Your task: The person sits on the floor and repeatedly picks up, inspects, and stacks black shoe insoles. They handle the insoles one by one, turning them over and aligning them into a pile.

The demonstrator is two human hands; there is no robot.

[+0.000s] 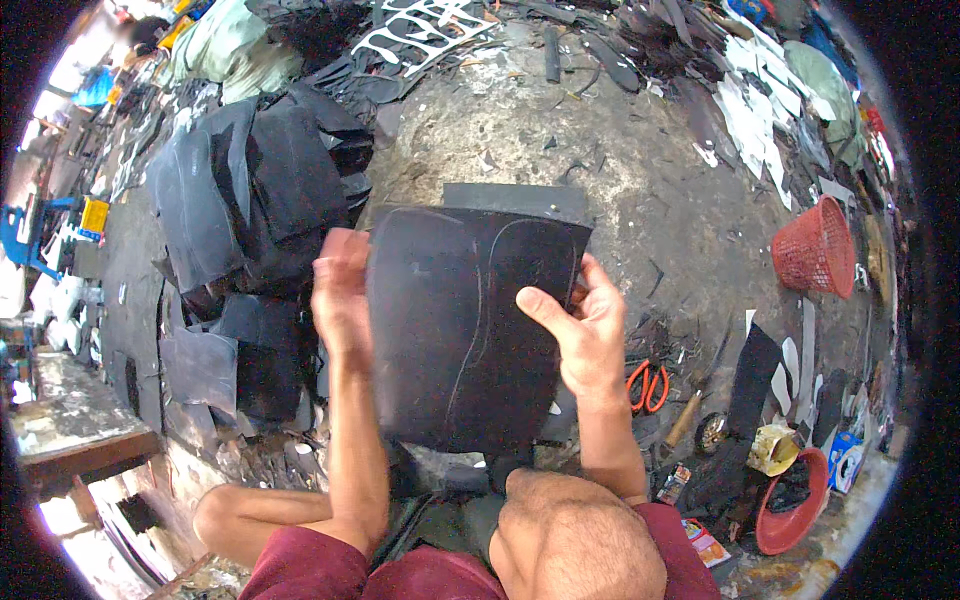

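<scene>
A black rubber-like sheet (430, 320) with pale curved lines drawn on it is held up over my lap. My right hand (592, 335) grips its right edge, thumb on the face and fingers behind. At the left edge is my left hand (342, 290), blurred, its fingers smeared or partly hidden, so its hold cannot be made out. Just beyond the sheet's far edge shows a dark grey flat piece (515, 198).
Stacked dark sheets (250, 190) lie at the left. To the right are orange-handled scissors (648, 387), a wooden-handled tool (683, 420), a red basket (812, 250) and a red ring-shaped rim (793, 515). White cut-out scrap (415, 40) and other offcuts litter the far floor.
</scene>
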